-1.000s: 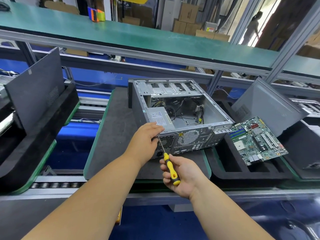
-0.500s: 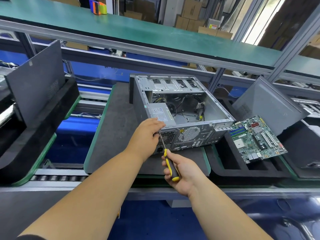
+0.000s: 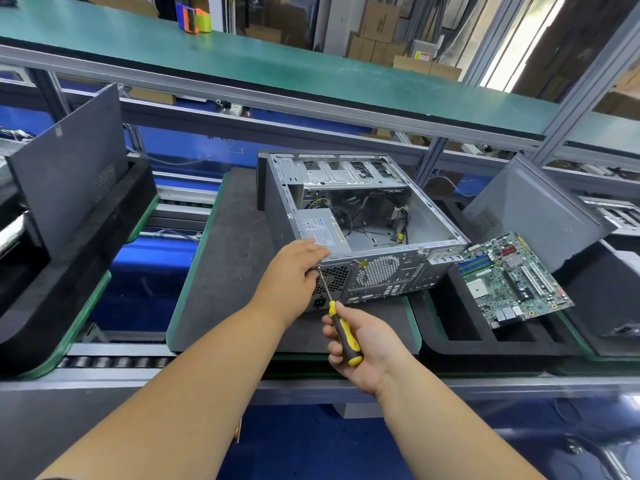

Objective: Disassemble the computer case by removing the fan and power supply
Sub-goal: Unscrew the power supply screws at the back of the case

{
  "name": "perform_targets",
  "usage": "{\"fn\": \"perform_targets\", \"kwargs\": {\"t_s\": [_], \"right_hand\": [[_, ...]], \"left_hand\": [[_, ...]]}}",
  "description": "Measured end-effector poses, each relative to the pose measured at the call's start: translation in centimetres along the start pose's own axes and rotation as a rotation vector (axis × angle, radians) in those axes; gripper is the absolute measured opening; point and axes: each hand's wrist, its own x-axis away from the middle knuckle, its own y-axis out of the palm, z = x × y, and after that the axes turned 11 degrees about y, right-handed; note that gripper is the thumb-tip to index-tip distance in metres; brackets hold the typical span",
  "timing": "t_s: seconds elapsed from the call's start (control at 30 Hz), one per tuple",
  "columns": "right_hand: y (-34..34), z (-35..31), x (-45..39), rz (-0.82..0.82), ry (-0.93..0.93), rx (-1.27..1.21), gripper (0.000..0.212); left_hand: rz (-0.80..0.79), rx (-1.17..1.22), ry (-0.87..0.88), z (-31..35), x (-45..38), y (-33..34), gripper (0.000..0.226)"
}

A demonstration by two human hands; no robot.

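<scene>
Status: the computer case (image 3: 349, 230) lies on its side on the grey mat (image 3: 225, 271), open side up, its rear panel facing you. The motherboard (image 3: 512, 278) is already out and rests tilted on the black foam tray (image 3: 460, 327) to the right. The power supply (image 3: 320, 228) sits in the near-left corner of the case, label up, with loose cables beside it, so it is not yet removed. Behind the round grille on the rear panel I cannot tell whether the fan is still mounted.

Your right hand (image 3: 363, 344) is wrapped around the yellow-and-black handle of the screwdriver (image 3: 334, 306), whose tip meets the rear panel at the upper left corner of the power supply grille. Your left hand (image 3: 294, 275) rests at that same corner, fingers curled at the case edge close to the tip; whether they pinch a screw is hidden.

Judgement: you are on a power supply mounting screw; lifting the unit out is left.

Versus half a second ago: hands, driver and case keep the same arrangement; the tip stays on the same spot. Only the view has shifted slightly.
</scene>
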Motion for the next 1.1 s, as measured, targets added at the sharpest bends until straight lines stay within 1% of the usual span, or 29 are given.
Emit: {"fn": "perform_targets", "kwargs": {"t_s": [0.17,0.3,0.37,0.5,0.57,0.7,0.93,1.0,1.1], "right_hand": [[0.0,0.06,0.09,0.069,-0.006,0.049,0.026],[0.25,0.01,0.13,0.049,0.019,0.005,0.023],[0.27,-0.06,0.13,0.024,0.029,-0.023,0.026],[0.15,-0.12,0.2,-0.047,0.06,-0.048,0.039],[0.02,-0.1,0.12,-0.04,0.045,-0.02,0.037],[-0.11,-0.08,0.05,0.041,0.013,0.063,0.03],[0.42,0.05,-0.03,0.061,-0.014,0.047,0.023],[0.51,0.1,-0.08,0.047,-0.011,-0.005,0.025],[0.29,-0.06,0.01,-0.01,0.026,-0.079,0.037]], "left_hand": [[0.005,-0.006,0.0,-0.09,0.04,0.07,0.044],[0.005,0.008,-0.008,0.01,0.09,0.11,0.045],[0.005,0.003,-0.009,0.0,0.11,0.12,0.045],[0.009,-0.001,-0.011,0.0,0.08,0.14,0.045],[0.01,-0.001,-0.013,-0.01,0.1,0.16,0.045],[0.008,0.005,-0.013,-0.17,0.15,0.23,0.046],[0.003,0.014,-0.003,-0.4,0.07,0.39,0.047],[0.006,0.016,0.007,-0.46,0.14,0.38,0.047],[0.001,0.006,0.011,-0.43,0.17,0.35,0.046]]}}
